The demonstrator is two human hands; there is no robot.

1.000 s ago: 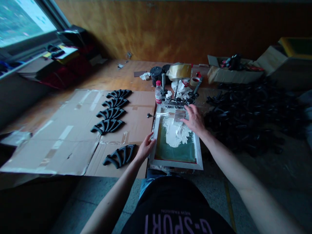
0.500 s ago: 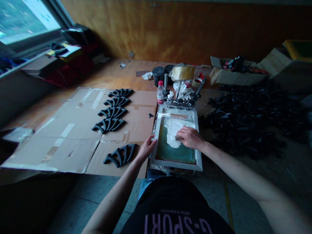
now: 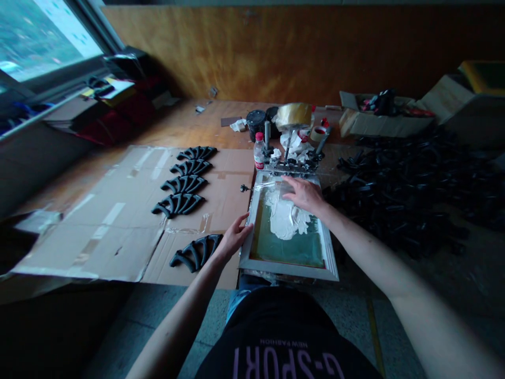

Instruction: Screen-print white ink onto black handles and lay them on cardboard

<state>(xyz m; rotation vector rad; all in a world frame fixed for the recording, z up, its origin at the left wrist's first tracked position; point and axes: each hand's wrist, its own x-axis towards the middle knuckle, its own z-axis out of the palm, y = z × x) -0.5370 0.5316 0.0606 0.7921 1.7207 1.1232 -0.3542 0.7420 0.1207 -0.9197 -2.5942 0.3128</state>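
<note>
A red-capped bottle (image 3: 259,153) stands near a dark tub (image 3: 255,124), left of a carton (image 3: 382,126)

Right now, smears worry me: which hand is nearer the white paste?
Right: right hand by the far end of the white paste; left hand left of it, at the frame.

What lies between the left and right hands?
From left hand to right hand, the head view shows the frame's left rail, green screen and white paste.

Pale slanted glass window (image 3: 43,37): cool daylight, upper left
Flat brown wooden wall (image 3: 236,52): soft sheen, dark toward right
Silver rectangular metal frame (image 3: 290,269): dim, fairly sharp
Heaped glossy black parts (image 3: 406,184): shadowed, blurred rightward
</note>
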